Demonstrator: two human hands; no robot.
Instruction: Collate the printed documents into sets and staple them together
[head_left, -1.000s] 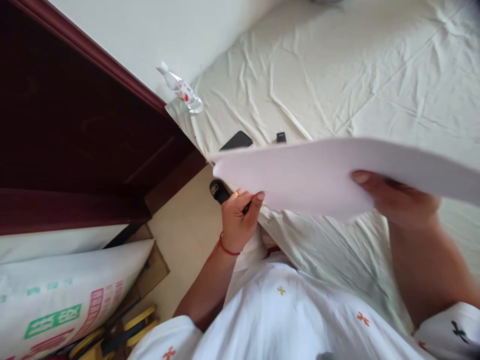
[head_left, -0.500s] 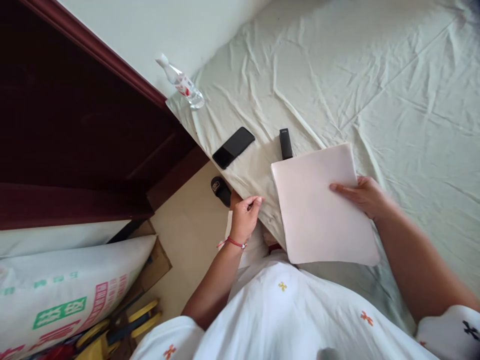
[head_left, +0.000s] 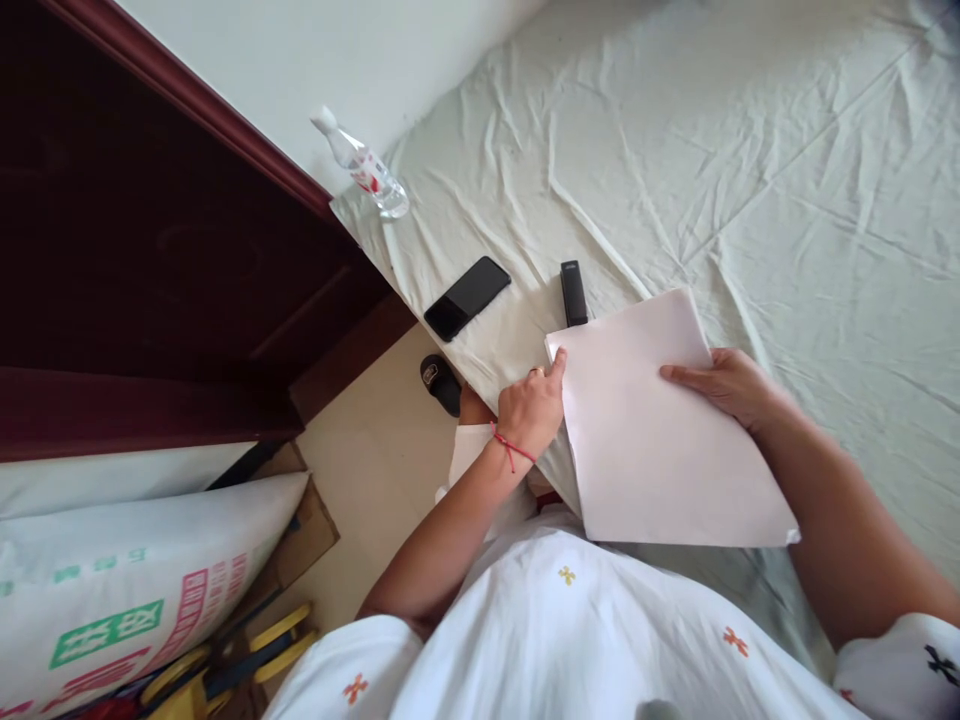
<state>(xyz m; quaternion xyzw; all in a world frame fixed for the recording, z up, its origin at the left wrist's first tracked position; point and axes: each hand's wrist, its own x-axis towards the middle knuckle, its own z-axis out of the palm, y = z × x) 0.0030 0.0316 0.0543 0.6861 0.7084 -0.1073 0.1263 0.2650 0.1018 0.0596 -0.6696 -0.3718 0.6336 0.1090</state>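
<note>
A stack of white paper sheets [head_left: 660, 450] lies tilted above the bed's near edge, in front of my white shirt. My right hand [head_left: 739, 390] grips its right edge, thumb on top and the other fingers hidden underneath. At the upper left corner of the stack, my left hand [head_left: 531, 408] is closed on the edge with one fingertip on the top sheet; its thumb is hidden. A red string bracelet [head_left: 512, 446] circles the left wrist. Just past the stack's far edge lies a narrow black object [head_left: 573, 290] that looks like a stapler, partly covered by the paper.
A black phone [head_left: 468, 298] rests near the edge of the pale sheet [head_left: 825, 200]. Farther off, a clear bottle [head_left: 367, 170] stands by the wall. A dark red wooden panel [head_left: 150, 220] and a printed white sack [head_left: 172, 560] are at left. A black slipper [head_left: 440, 383] shows below.
My left hand has moved right and forward from beside the stack onto its left edge. The stack's lower right corner has shifted outward. My right hand keeps its grip.
</note>
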